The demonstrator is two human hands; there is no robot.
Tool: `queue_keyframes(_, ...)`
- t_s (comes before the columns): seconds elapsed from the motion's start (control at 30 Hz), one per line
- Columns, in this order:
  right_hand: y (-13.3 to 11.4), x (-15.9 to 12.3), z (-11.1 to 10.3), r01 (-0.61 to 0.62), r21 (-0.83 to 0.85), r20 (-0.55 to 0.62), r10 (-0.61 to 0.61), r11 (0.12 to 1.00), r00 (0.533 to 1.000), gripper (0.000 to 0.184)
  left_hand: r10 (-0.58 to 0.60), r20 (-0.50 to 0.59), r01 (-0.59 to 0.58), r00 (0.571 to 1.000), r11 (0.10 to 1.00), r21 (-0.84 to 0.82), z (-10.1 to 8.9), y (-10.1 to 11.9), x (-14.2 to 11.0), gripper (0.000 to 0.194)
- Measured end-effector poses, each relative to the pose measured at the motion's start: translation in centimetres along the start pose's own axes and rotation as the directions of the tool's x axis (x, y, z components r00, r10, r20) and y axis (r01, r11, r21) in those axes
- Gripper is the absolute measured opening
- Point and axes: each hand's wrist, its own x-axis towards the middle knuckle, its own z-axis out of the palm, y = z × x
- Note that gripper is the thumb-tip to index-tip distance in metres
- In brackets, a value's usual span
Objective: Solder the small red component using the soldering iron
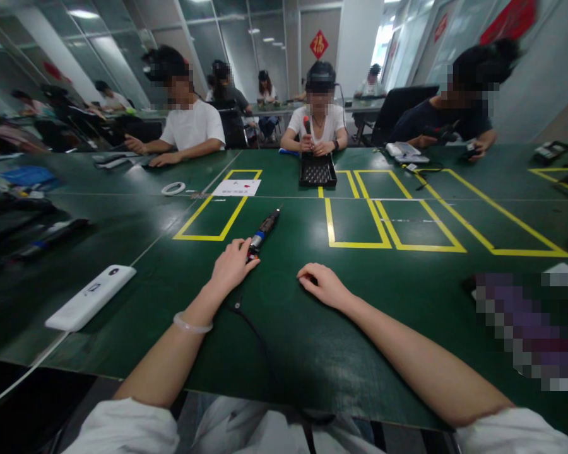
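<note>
My left hand (231, 265) is closed round the rear part of an electric screwdriver (264, 228). The tool has a dark barrel, a blue band and a thin tip that points away to the upper right. It lies low over the green table (274, 340), and I cannot tell whether its front touches the surface. A black cord (253, 328) runs back from near my left wrist towards the table's front edge. To the right, my right hand (325, 285) rests on the table, its fingers loosely curled, with nothing seen in them.
Yellow tape (360, 244) marks several rectangles on the table. A white power bank (92, 297) with a cable lies at left, near a tape roll (173, 188) and a paper sheet (236, 187). Opposite, a person works over a black tray (317, 180). Other people sit further off.
</note>
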Motion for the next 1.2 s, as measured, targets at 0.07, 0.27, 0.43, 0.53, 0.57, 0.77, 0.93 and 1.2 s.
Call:
queue_keyframes(0.07,0.0,0.0,0.0,0.001,-0.012,0.005,-0.001,1.000,1.000,0.009,-0.092,0.028,0.092,0.995,0.995,0.025,0.1,-3.0,0.6,0.061)
queue_keyframes(0.27,-0.1,0.0,0.0,-0.004,-0.030,0.027,0.005,1.000,1.000,0.009,-0.338,0.068,0.333,0.939,0.940,0.075,0.4,-10.5,0.4,0.061)
queue_keyframes(0.43,-0.1,0.0,0.0,-0.003,-0.020,0.031,0.003,1.000,1.000,0.009,-0.375,-0.114,0.385,0.920,0.919,0.084,0.6,-11.6,-0.6,0.052)
queue_keyframes(0.53,-0.1,0.0,-0.1,0.003,-0.010,0.034,-0.002,1.000,0.999,0.010,-0.395,-0.137,0.406,0.908,0.912,0.063,0.4,-10.8,-0.8,0.045)
queue_keyframes(0.57,-0.1,0.0,-0.1,0.005,-0.007,0.033,-0.004,1.000,0.999,0.010,-0.400,-0.126,0.410,0.908,0.910,0.064,0.3,-10.6,-0.7,0.042)
queue_keyframes(0.77,0.0,0.0,-0.1,0.006,-0.004,0.037,-0.006,1.000,0.999,0.009,-0.432,-0.137,0.445,0.891,0.892,0.083,0.1,-9.8,-0.6,0.040)
queue_keyframes(0.93,0.2,0.0,0.1,0.009,-0.018,0.031,-0.009,1.000,0.999,0.009,-0.422,-0.220,0.411,0.880,0.907,-0.093,-0.3,-8.7,-0.5,0.039)
queue_keyframes(1.2,-0.1,0.0,-0.1,-0.017,0.008,0.022,0.017,1.000,1.000,0.009,0.144,0.008,-0.085,0.990,0.631,-0.771,-0.3,0.3,0.0,0.039)
